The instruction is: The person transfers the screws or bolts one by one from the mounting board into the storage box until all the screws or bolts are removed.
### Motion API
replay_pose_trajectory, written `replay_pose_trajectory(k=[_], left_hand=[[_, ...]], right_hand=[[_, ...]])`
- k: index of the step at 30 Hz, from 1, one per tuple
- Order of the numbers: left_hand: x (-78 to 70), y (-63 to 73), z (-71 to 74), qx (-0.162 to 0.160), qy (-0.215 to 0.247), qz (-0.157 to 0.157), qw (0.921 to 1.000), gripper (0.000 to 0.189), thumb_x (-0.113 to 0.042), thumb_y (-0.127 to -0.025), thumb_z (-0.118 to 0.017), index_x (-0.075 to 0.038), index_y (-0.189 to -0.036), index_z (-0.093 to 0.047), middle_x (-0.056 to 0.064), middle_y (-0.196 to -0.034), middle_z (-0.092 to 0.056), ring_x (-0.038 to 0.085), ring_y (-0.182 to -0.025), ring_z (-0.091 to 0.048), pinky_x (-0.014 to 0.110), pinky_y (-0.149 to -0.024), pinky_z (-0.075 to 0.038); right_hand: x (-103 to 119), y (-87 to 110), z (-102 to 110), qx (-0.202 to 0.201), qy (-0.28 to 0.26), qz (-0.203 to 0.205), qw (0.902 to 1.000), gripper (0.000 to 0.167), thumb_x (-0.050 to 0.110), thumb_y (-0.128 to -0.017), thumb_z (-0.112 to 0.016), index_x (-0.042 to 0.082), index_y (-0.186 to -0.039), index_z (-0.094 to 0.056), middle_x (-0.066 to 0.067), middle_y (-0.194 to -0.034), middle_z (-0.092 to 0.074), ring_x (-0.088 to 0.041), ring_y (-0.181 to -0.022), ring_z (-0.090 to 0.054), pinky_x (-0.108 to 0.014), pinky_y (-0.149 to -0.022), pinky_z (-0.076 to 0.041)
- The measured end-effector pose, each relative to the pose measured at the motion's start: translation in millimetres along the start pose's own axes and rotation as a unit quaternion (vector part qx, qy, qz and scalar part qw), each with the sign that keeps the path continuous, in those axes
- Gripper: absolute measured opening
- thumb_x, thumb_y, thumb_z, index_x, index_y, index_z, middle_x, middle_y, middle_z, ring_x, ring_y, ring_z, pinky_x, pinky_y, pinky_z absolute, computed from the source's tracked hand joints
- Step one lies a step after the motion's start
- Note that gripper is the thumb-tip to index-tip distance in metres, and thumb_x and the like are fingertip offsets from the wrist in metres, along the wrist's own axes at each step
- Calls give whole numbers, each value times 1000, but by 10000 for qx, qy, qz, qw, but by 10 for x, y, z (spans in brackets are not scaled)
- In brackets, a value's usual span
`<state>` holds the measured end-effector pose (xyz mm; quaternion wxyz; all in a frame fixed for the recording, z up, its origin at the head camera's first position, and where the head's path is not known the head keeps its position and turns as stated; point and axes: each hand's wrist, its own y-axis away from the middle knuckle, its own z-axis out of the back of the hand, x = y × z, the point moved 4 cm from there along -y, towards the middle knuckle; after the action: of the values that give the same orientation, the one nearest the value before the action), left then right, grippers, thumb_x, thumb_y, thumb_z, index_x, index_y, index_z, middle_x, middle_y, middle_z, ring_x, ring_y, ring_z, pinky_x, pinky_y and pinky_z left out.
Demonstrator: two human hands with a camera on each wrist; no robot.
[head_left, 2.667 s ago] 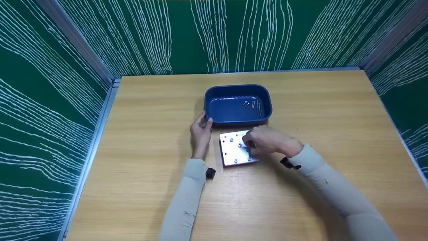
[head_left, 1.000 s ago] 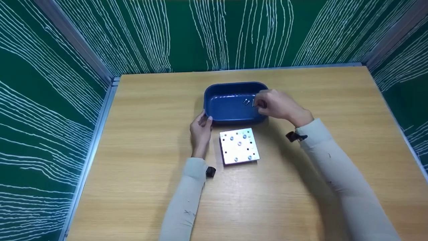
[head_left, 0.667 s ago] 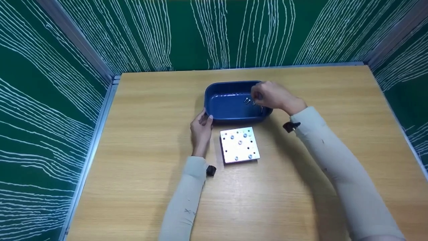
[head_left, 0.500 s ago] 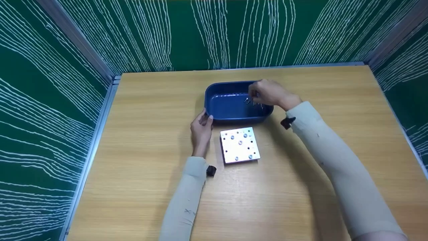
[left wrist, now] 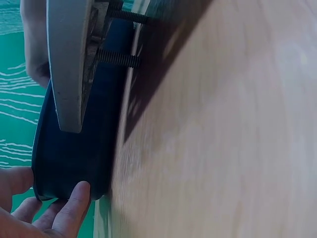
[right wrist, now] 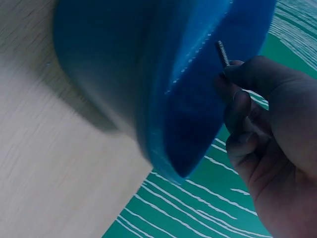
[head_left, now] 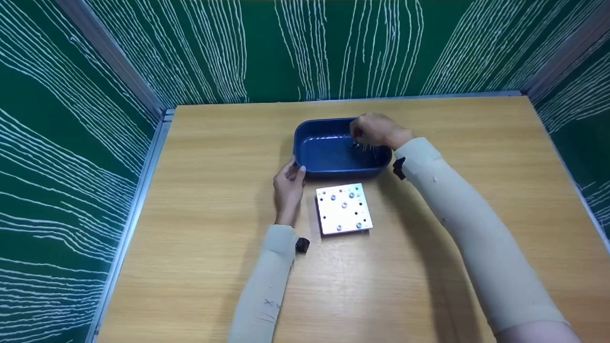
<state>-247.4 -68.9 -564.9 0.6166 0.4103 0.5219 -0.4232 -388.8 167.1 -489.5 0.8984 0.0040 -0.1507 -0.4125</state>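
Observation:
My left hand [head_left: 288, 188] holds the near-left corner of a dark blue tray [head_left: 333, 170], thumb and fingers on its wall. Over the tray's right side, my right hand [head_left: 376, 129] pinches a small threaded screw [right wrist: 223, 53] between thumb and forefinger, its shank pointing away from the hand. Several more screws [head_left: 366, 146] lie in the tray below, partly hidden by that hand. In front of the tray sits a square metal plate [head_left: 333, 214] with holes and several screw heads on top. Threaded shanks [left wrist: 119, 58] stick out from its underside, as the left wrist view shows.
A wooden table [head_left: 214, 157] carries everything. Green walls with white wavy lines [head_left: 262, 52] enclose its back and sides, with grey metal rails [head_left: 128, 205] along the edges. The plate stands just in front of the tray, close to my left wrist.
My right hand has gone from the plate to the tray, then drifted slightly left over the screws. A screw head shows at the plate's upper right, where the hand was. The left hand stays put.

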Motion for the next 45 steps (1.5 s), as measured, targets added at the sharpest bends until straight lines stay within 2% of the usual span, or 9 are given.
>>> replay_pose_trajectory(k=[5, 10, 21, 29, 39, 45], left_hand=[[6, -4, -1, -7, -125, 14, 9999, 49, -15, -104, -69, -10, -151, -57, 13, -141, -68, 23, -116, -71, 33, -82, -64], [1, -13, -2, 4, -133, -9, 9999, 49, -15, -104, -69, -10, -151, -58, 13, -141, -68, 23, -114, -71, 30, -81, -64], [-7, -11, -2, 5, -69, 70, 10000, 48, -15, -105, -68, -11, -151, -58, 13, -144, -66, 23, -123, -69, 29, -83, -63], [-15, -15, -5, -38, -186, 79, 9998, 47, -16, -104, -69, -12, -150, -59, 12, -143, -67, 23, -121, -70, 28, -86, -63], [-1, -11, 2, -52, -383, 101, 9992, 48, -19, -104, -69, -14, -151, -59, 8, -143, -68, 21, -120, -70, 28, -86, -63], [-11, -11, 0, -42, -336, 23, 9994, 47, -18, -105, -68, -12, -151, -59, 10, -140, -70, 21, -115, -71, 29, -83, -63]], right_hand=[[-51, -62, -39, 63, -1, -118, 9999, 19, 1, -99, -69, -1, -116, -76, -24, -118, -74, -39, -108, -74, -52, -95, -62], [-73, -106, -56, 66, 32, -205, 9998, 17, 0, -99, -67, -1, -114, -75, -24, -116, -74, -39, -106, -73, -52, -95, -62], [-81, -209, -111, 210, 166, -357, 9990, 17, 1, -101, -64, -1, -115, -75, -23, -116, -74, -37, -106, -73, -52, -97, -61], [-92, -262, -162, 319, 217, -425, 9984, 20, 4, -104, -63, 0, -120, -74, -23, -117, -74, -36, -105, -73, -52, -97, -61], [-81, -271, -230, 347, 237, -596, 9973, 19, 4, -104, -62, 1, -117, -75, -21, -113, -75, -34, -99, -73, -51, -93, -62], [-54, -295, -268, 353, 537, -695, 9955, 20, 6, -104, -63, 0, -119, -76, -21, -112, -77, -34, -97, -74, -53, -94, -62]])
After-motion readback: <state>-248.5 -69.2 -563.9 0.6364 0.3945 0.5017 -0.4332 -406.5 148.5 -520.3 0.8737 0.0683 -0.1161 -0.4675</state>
